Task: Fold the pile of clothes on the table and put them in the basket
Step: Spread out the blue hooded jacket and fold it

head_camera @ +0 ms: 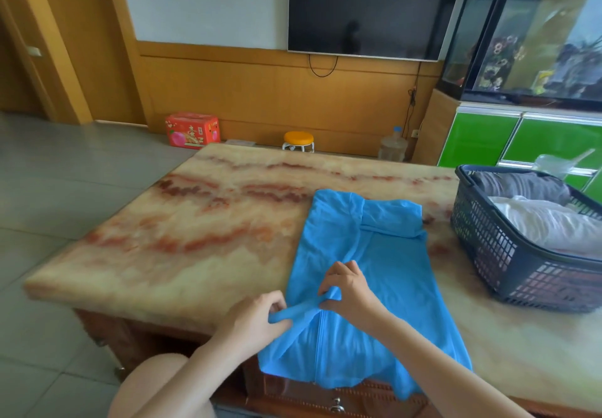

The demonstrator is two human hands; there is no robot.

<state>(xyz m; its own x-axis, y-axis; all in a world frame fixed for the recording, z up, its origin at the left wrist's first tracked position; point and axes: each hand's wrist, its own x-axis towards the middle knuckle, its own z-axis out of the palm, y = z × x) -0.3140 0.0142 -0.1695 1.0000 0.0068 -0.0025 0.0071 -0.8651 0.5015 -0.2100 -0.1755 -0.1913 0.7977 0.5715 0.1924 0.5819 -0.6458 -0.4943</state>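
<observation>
A bright blue garment (384, 254) lies lengthwise on the marble table (195, 238), its near end hanging over the table's front edge. One sleeve is folded across at the far end. My left hand (257, 316) pinches a rolled strip of the blue fabric at the garment's left side. My right hand (348, 287) pinches the other end of that strip over the middle of the garment. A dark plastic basket (488, 254) stands at the table's right side, holding folded white and grey clothes.
Beyond the table are a red box (192, 129), an orange stool (298, 140) and a water jug (392, 147) on the tiled floor. A fish tank on a green cabinet (479, 140) stands at the right. My knee shows at the bottom left.
</observation>
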